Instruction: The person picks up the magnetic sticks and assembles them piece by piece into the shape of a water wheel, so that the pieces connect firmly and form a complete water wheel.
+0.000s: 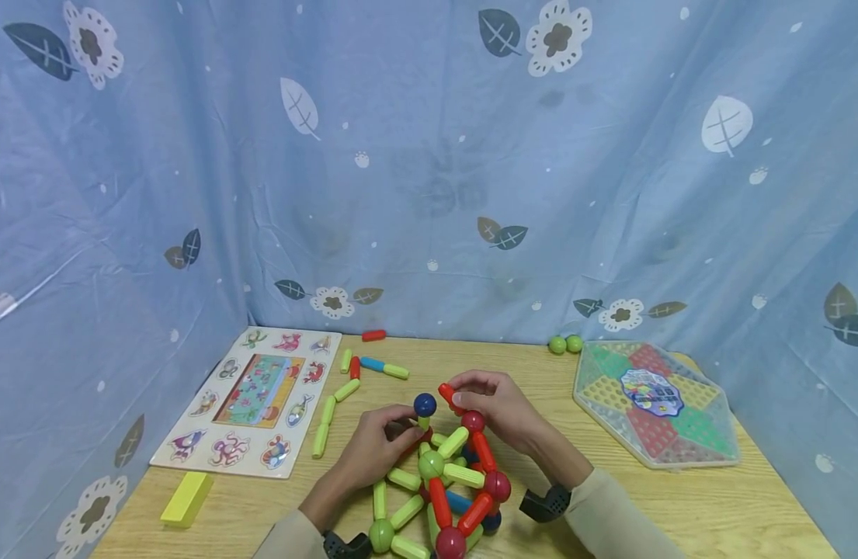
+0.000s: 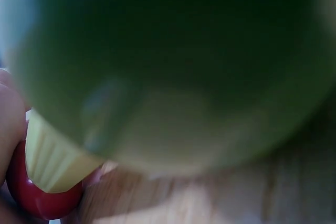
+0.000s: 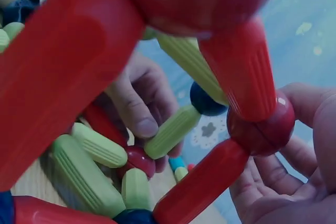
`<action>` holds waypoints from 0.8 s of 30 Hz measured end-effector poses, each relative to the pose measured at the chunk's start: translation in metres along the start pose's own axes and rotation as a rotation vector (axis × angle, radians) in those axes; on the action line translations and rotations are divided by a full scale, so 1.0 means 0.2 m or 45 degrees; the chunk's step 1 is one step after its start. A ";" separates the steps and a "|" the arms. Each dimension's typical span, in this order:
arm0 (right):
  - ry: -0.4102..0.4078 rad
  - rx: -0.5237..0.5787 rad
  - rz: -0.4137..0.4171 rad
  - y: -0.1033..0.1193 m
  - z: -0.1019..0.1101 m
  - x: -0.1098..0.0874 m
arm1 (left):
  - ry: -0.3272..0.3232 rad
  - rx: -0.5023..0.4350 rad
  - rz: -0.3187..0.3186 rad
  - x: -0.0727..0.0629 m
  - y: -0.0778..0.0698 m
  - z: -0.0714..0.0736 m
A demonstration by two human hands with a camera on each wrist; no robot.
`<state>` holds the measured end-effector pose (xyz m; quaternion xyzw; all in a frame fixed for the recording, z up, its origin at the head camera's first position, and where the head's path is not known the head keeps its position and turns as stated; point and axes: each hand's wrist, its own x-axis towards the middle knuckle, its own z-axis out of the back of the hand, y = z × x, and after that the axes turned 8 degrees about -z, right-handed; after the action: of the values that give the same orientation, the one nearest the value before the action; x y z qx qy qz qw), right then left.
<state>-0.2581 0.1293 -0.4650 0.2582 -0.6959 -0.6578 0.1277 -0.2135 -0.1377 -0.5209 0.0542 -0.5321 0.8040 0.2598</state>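
Observation:
A magnetic stick-and-ball structure, with a green ball [image 1: 432, 464] and a red ball [image 1: 498, 487] among its joints, stands between both hands. My left hand [image 1: 373, 450] curls its fingers at its far left side, around a low red ball [image 3: 137, 162]. From that ball a yellow-green stick [image 3: 173, 131] rises to a dark blue ball [image 1: 425, 404]. My right hand [image 1: 498, 407] pinches a short red stick [image 1: 447, 394] beside the structure's upper red ball [image 1: 473, 421]. A large blurred green ball [image 2: 168, 77] hides most of the left wrist view.
Loose sticks, such as a yellow-green one [image 1: 347, 390], lie left of the structure. An animal puzzle board [image 1: 296, 458] and a yellow block [image 1: 186, 501] are farther left. A hexagonal case [image 1: 610, 439] sits right, two green balls [image 1: 565, 345] behind it. A blue curtain [image 1: 429, 194] surrounds the table.

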 end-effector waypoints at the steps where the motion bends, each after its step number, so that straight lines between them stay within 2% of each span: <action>1: -0.003 -0.010 -0.005 0.01 -0.01 -0.01 | -0.001 -0.006 0.001 0.00 0.00 0.00; 9: -0.052 -0.124 0.004 0.06 -0.04 -0.05 | -0.011 -0.016 -0.026 0.00 -0.01 -0.01; 16: -0.140 -0.379 0.049 0.09 -0.06 -0.07 | -0.013 0.003 -0.045 0.00 0.00 0.00; 21: -0.165 -0.564 0.064 0.10 -0.08 -0.06 | -0.008 -0.014 -0.044 0.00 0.00 -0.01; 24: -0.162 -0.627 0.059 0.09 -0.09 -0.06 | -0.001 -0.007 -0.033 0.00 0.00 -0.01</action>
<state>-0.2426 0.1211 -0.4426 0.1613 -0.5270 -0.8193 0.1578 -0.2124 -0.1363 -0.5208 0.0609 -0.5336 0.7991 0.2703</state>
